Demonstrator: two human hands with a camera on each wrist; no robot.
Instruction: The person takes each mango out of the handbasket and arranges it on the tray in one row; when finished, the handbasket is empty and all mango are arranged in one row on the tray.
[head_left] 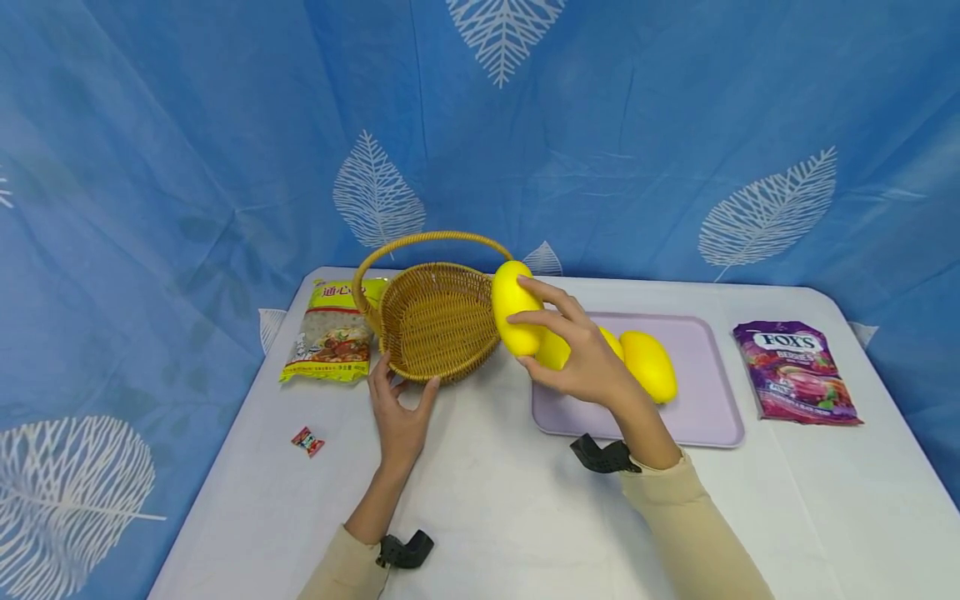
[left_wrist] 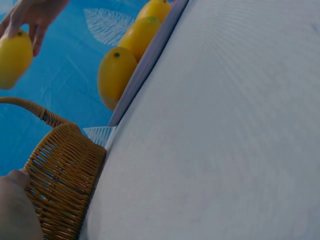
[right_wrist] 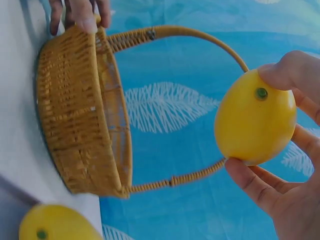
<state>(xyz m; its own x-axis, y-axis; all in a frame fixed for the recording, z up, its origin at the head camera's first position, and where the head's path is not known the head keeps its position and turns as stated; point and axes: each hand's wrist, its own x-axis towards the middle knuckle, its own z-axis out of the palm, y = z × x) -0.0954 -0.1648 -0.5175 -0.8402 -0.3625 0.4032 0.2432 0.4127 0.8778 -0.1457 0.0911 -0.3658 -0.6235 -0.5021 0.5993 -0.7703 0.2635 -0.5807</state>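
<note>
My right hand (head_left: 588, 358) pinches a yellow mango (head_left: 512, 304) between thumb and fingers, in the air by the right side of a brown wicker basket (head_left: 438, 321). In the right wrist view the held mango (right_wrist: 255, 120) shows a green stem spot and hangs beside the arched basket handle (right_wrist: 200, 34). My left hand (head_left: 401, 417) grips the basket's front left edge, its thumb against the wicker side (left_wrist: 65, 175) in the left wrist view. No fruit shows inside the basket. Three more mangoes (head_left: 649, 367) lie on a pale purple tray (head_left: 708, 408), partly behind my right hand.
A bag of pasta (head_left: 330, 333) lies left of the basket, partly behind its handle. Nearer the front sits a small red wrapped candy (head_left: 307, 442). A purple Fox's candy bag (head_left: 797, 372) lies right of the tray. Behind the white table (head_left: 495, 517) hangs a blue leaf-patterned cloth (head_left: 600, 125).
</note>
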